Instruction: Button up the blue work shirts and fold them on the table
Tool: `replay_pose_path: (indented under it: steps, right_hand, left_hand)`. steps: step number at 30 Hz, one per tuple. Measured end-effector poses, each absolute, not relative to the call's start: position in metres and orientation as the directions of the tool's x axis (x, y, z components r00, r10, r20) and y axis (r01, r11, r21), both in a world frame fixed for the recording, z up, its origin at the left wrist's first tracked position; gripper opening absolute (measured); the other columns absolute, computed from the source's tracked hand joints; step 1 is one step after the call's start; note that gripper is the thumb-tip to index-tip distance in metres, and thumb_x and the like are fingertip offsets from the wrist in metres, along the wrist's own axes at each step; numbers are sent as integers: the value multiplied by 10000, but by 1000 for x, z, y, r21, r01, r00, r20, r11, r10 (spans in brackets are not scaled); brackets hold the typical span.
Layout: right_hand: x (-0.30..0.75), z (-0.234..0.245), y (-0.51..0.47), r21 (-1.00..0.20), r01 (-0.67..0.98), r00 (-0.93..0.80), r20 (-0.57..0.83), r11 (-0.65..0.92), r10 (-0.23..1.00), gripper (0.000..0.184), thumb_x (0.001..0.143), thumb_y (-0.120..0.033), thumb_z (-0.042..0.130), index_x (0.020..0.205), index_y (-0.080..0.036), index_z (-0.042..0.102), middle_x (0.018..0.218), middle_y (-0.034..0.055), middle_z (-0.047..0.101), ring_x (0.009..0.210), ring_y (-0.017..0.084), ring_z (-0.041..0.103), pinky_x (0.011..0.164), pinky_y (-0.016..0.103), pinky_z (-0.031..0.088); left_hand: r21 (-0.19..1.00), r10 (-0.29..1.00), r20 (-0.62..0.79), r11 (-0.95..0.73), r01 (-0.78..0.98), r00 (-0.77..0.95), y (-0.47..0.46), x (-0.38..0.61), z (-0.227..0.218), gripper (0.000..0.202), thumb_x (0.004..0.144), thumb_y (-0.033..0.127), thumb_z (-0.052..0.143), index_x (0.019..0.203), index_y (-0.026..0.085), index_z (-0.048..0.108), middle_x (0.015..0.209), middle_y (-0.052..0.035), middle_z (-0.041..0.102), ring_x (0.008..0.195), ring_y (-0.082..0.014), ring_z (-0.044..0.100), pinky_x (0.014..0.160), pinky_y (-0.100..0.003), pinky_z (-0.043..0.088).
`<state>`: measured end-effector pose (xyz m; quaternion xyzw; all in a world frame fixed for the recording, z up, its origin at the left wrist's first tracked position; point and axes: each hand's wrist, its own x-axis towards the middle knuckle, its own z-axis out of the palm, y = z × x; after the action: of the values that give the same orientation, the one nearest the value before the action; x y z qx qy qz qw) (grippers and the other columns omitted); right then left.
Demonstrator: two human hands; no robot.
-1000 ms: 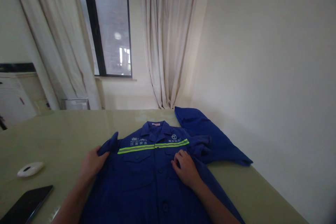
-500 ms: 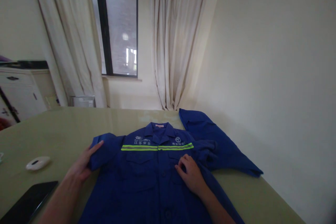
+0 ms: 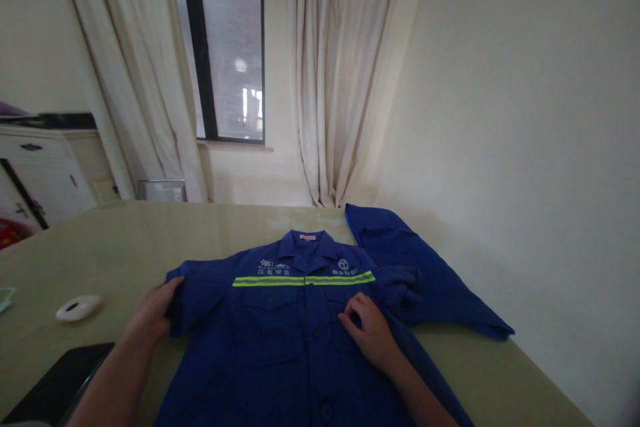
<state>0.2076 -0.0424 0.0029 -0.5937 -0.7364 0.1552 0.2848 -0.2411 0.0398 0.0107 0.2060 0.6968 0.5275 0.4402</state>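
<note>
"What takes up the most room?"

"The pale wall (image 3: 525,147) on the right, then the greenish counter (image 3: 115,247) below."

"And past the counter's far edge?"

"Two cream curtains (image 3: 135,80), hanging in folds, with a dark-framed window (image 3: 233,47) between them."

"Where's the blue shirt (image 3: 270,353)?"

"On the counter, right in front of the person, front side up, collar pointing away. Its buttons run down the middle. The sleeve on the left is spread out flat; the one on the right is bunched up."

"Anything beside it?"

"A second blue cloth (image 3: 435,273) lies beyond the bunched sleeve, near the wall. Off to the left there's a dark flat device (image 3: 60,380), partly behind the forearm."

"The hands?"

"The left hand (image 3: 155,307) is at the end of the spread sleeve, touching it; I can't tell whether it grips the cloth. The right hand (image 3: 367,333) is over the shirt's chest, fingers loosely curled, a gap between thumb and forefinger. Whether it pinches any fabric, I can't tell."

"Smaller things?"

"A white oval object (image 3: 78,307) beyond the device, and a pale label (image 3: 307,237) inside the collar."
</note>
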Motion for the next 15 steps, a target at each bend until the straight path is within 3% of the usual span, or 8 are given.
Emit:
replay_pose_path:
  steps: [3, 5, 6, 8, 11, 13, 15]
  right_hand:
    - [208, 1, -41, -562, 789, -131, 242, 248, 962, 170, 942, -297, 601, 789, -224, 608, 903, 23, 620, 893, 202, 589, 807, 307, 442]
    - [208, 0, -40, -554, 794, -130, 248, 251, 960, 169, 944, -290, 603, 789, -224, 608, 902, 22, 621, 887, 198, 589, 803, 303, 442]
    - [208, 0, -40, -547, 798, -131, 250, 252, 959, 170, 943, -286, 604, 785, -225, 606, 900, 21, 621, 884, 195, 589, 800, 299, 442]
    - [207, -1, -40, -536, 806, -133, 252, 252, 959, 171, 940, -276, 607, 777, -226, 603, 898, 18, 622, 880, 191, 589, 796, 293, 444]
    - [207, 0, -41, -535, 806, -135, 250, 253, 959, 156, 937, -266, 607, 785, -230, 609, 903, 15, 623, 888, 190, 590, 804, 293, 446]
    - [207, 1, -42, -549, 796, -134, 250, 255, 959, 154, 936, -266, 606, 785, -231, 609, 902, 17, 621, 888, 193, 588, 809, 299, 445]
    - [207, 2, -43, -567, 782, -134, 252, 259, 958, 160, 935, -274, 604, 782, -230, 604, 900, 18, 617, 886, 197, 586, 811, 306, 444]
  left_hand:
    - [913, 740, -377, 398, -89, -557, 36, -235, 22, 502, 803, 391, 744, 1217, 122, 652, 922, -119, 773, 789, -278, 752, 730, -376, 634]
    - [915, 776, -98, 317, 250, -623, 31, -219, 36, 436, 836, 391, 677, 1192, 139, 678, 990, -129, 769, 907, -309, 738, 807, -394, 608]
    - [853, 802, 62, 266, 449, -594, 26, -207, 44, 395, 859, 398, 629, 1165, 158, 698, 1011, -124, 768, 958, -323, 725, 847, -404, 587]
    - [690, 905, 274, 51, 722, -325, 13, -176, 59, 345, 891, 401, 552, 1118, 212, 730, 1040, -83, 773, 1005, -311, 709, 910, -382, 541]
    - [578, 969, 207, -231, 782, 134, -10, -129, 72, 387, 843, 538, 628, 1091, 265, 745, 1017, -49, 779, 912, -275, 709, 850, -335, 517]
    - [511, 969, 113, -245, 824, 219, -22, -110, 72, 421, 856, 625, 596, 1036, 276, 746, 963, -56, 775, 892, -283, 703, 816, -342, 497]
    - [419, 981, 106, -193, 887, 163, -25, -106, 66, 426, 947, 595, 461, 1012, 268, 726, 973, -71, 763, 943, -289, 698, 846, -354, 482]
